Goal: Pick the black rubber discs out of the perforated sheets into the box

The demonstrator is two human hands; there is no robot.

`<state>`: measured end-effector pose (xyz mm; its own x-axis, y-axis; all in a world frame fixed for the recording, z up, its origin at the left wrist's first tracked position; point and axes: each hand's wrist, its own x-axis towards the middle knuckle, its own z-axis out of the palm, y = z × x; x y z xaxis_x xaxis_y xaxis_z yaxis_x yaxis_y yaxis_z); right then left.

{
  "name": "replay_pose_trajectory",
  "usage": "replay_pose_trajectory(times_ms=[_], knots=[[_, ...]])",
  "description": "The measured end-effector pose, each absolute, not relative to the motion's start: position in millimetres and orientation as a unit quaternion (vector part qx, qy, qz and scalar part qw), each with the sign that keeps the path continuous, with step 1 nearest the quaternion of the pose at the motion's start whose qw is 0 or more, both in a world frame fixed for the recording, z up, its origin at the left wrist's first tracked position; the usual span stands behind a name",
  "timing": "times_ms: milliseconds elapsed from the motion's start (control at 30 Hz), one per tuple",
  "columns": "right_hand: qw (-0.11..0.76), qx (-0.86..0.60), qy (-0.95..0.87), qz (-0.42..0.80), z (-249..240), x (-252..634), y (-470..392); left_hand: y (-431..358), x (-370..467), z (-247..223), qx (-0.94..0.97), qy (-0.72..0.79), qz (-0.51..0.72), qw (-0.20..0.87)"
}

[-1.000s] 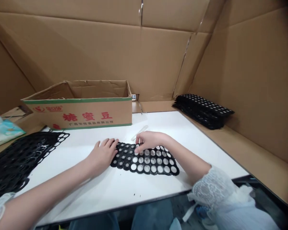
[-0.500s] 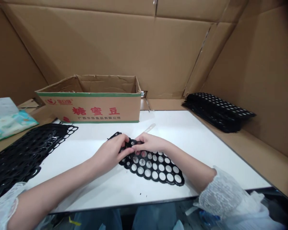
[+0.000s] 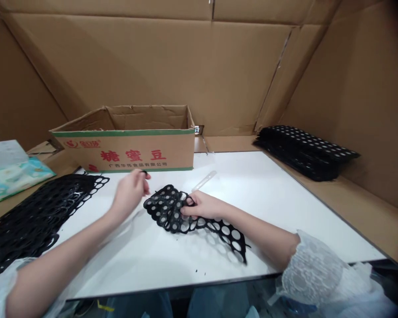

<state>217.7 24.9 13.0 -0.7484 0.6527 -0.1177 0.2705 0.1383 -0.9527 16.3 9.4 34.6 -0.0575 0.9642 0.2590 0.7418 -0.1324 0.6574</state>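
A black sheet full of round holes (image 3: 166, 208) lies on the white table, bunched and partly folded. My right hand (image 3: 202, 205) pinches it near its middle, and its right part is lifted and twisted, with a thin edge strip sticking out. My left hand (image 3: 131, 190) is up off the sheet to the left, fingers closed on a small black scrap (image 3: 144, 172) at the fingertips. Just beyond my right hand a clear plastic stick (image 3: 204, 180) points away; whether the hand touches it is hidden.
Behind stands an open cardboard box (image 3: 146, 152) with red lettering. Black holed webbing (image 3: 36, 212) is heaped at the left, by a tissue pack (image 3: 23, 174). A stack of black holed sheets (image 3: 305, 150) sits at the right. Cardboard walls (image 3: 146, 62) enclose the table (image 3: 135, 269).
My left hand has left the sheet and moved left and up with a black scrap. The sheet's right part, flat before, is now narrowed and twisted under my right hand.
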Motion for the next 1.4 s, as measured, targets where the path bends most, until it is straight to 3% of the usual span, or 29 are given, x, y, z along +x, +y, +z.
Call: replay_pose_trajectory(times_ms=[100, 233, 400, 567, 700, 767, 933, 1067, 1267, 1333, 1400], knots=[[0.177, -0.357, -0.713, 0.576, 12.1, 218.6, 27.3, 6.1, 17.0, 36.9, 0.712, 0.630, 0.299, 0.084], [0.213, -0.357, -0.701, 0.580, 11.7, 215.0, 24.7, -15.5, 40.6, 33.1, 0.801, 0.535, 0.225, 0.148], [0.256, -0.337, -0.710, 0.563, 15.4, 209.5, 14.4, -29.1, 53.2, 32.1, 0.794, 0.509, 0.236, 0.235], [0.257, -0.339, -0.703, 0.570, 15.9, 208.3, 10.8, -12.5, 35.9, 28.5, 0.755, 0.552, 0.265, 0.235], [0.249, -0.369, -0.695, 0.565, 11.9, 210.7, 15.7, 2.1, 18.5, 31.0, 0.675, 0.631, 0.356, 0.140], [0.255, -0.362, -0.697, 0.564, 9.5, 209.9, 17.4, -1.6, 21.5, 33.3, 0.704, 0.616, 0.339, 0.102], [0.311, -0.332, -0.679, 0.576, 4.9, 203.0, 14.3, -28.5, 48.6, 31.0, 0.801, 0.514, 0.236, 0.197], [0.319, -0.314, -0.669, 0.594, 6.8, 202.5, 11.7, -33.3, 53.3, 25.7, 0.786, 0.509, 0.256, 0.241], [0.258, -0.245, -0.660, 0.661, 6.3, 209.3, 15.9, -9.8, 30.9, 27.4, 0.632, 0.520, 0.304, 0.489], [0.240, -0.282, -0.655, 0.658, 4.7, 211.5, 17.4, -1.0, 19.2, 31.2, 0.596, 0.550, 0.391, 0.436], [0.212, -0.325, -0.661, 0.643, 4.6, 213.3, 18.1, 3.5, 11.5, 34.9, 0.594, 0.577, 0.467, 0.308]])
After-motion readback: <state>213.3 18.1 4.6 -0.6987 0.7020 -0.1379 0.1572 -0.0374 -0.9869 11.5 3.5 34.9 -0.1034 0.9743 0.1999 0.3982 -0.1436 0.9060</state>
